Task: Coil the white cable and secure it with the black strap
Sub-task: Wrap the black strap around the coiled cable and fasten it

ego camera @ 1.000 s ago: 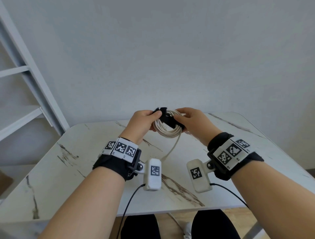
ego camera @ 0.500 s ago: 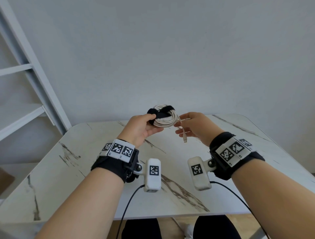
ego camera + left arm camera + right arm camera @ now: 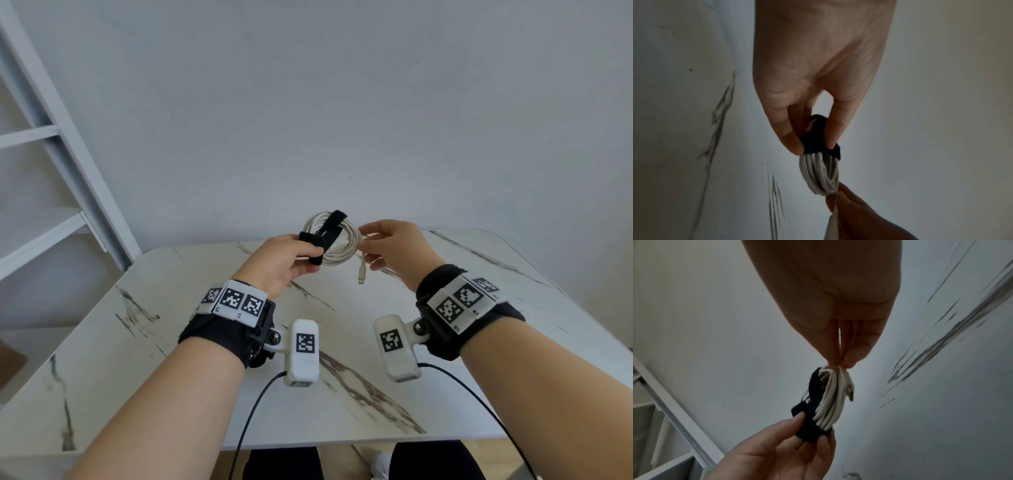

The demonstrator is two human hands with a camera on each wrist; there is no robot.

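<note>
Hidden under left hand (image 3: 281, 262) fingers: near part of strap (image 3: 327, 233). Too small to identify: plug (image 3: 361, 274) type.

You see a marble-veined table (image 3: 342, 404) beneath your fingers, a plain wall (image 3: 342, 102) beyond them, white shelving (image 3: 51, 212) off left.

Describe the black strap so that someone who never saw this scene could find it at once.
Look above the far edge of the marble table, where two hands hold a coil of white cable in the air. The left hand pinches one side of the coil, the right hand the other. The strap is the only black band there, wrapped across the coil at the left fingertips.
</note>
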